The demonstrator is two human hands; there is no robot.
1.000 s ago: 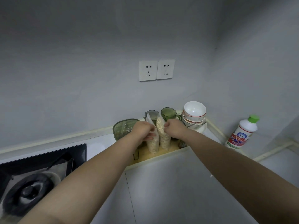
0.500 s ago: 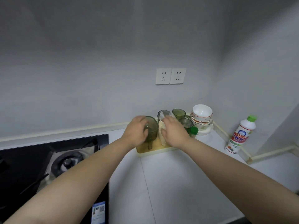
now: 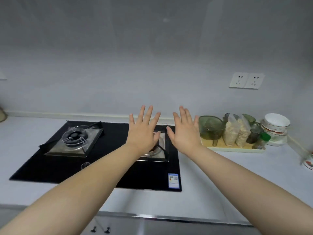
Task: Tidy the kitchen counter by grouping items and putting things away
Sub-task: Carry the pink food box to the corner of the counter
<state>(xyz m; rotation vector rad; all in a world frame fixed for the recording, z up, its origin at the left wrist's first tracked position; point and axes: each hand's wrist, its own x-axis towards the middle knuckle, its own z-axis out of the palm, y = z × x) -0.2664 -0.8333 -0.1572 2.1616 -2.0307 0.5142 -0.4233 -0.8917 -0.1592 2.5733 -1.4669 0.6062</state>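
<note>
My left hand (image 3: 144, 131) and my right hand (image 3: 185, 133) hover side by side over the right burner of the black gas hob (image 3: 94, 155), fingers straight and spread, holding nothing. To their right a wooden tray (image 3: 235, 147) carries a green lidded container (image 3: 210, 128), two clear bags of oats (image 3: 237, 133) standing upright, green glass cups (image 3: 249, 118) and a small green-capped jar (image 3: 261, 141). Stacked white bowls (image 3: 276, 124) stand on a plate beside the tray.
The white counter (image 3: 237, 175) runs left to right with its front edge near me. A double wall socket (image 3: 246, 80) sits above the tray. A patterned dish (image 3: 309, 162) shows at the right edge. Cabinet handles (image 3: 100, 229) lie below.
Both hands have let go of the oat bags and green container on the tray and moved left over the hob, fingers now spread. The view has swung left.
</note>
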